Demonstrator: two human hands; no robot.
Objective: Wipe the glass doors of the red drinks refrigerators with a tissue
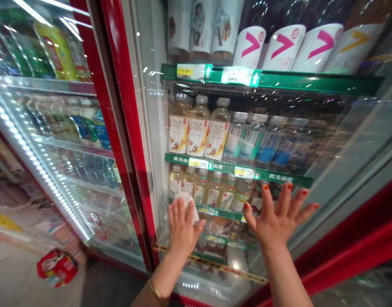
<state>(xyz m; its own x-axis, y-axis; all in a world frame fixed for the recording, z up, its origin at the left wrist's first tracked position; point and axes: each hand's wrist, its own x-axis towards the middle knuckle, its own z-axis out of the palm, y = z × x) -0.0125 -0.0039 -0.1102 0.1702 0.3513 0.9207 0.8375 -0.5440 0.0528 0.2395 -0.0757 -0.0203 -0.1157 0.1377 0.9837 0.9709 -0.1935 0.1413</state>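
with the left hand (182, 226) flat on a cloth (184, 196) and the right hand (275, 219) spread wide, wiping the glass (279, 100) looks started, but i can't tell what's left.

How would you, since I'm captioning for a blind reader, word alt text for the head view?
A person's left hand lies flat over a white cloth-like wad at a drinks cooler's glass door, while the right hand spreads open, palm toward the glass. Behind the glass, bottled drinks line several shelves.
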